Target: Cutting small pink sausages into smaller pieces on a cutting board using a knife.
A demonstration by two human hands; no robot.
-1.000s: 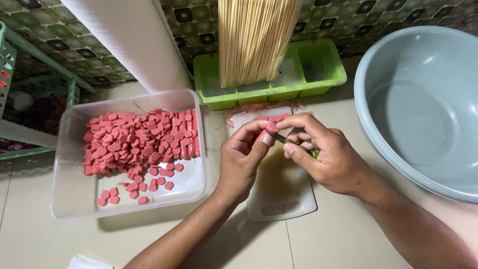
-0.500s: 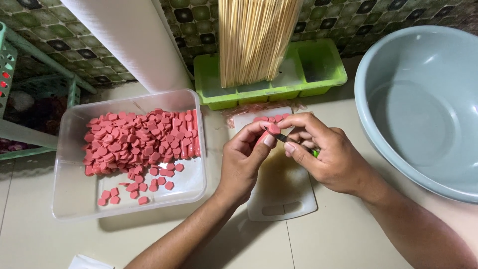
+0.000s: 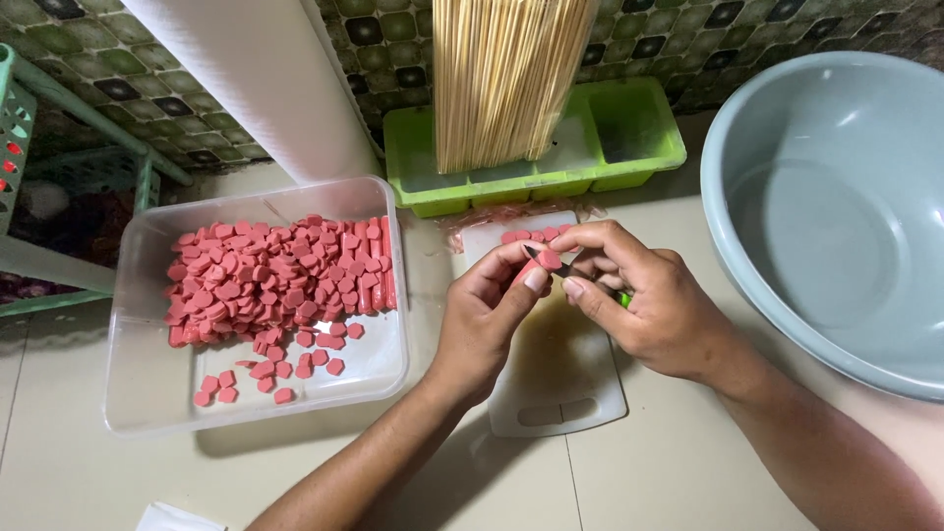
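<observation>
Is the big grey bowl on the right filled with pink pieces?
No, the grey bowl shows only its bare inside; the pink pieces lie in the clear plastic container.

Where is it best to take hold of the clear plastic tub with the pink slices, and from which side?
Probably by the two short walls of the clear plastic tub, with a hand on each, coming from above. The tub sits flat and open on the pale floor, wide and shallow, with pink slices heaped toward the far side, so a one-sided grip might tilt it. The left hand is close to its right wall.
</observation>
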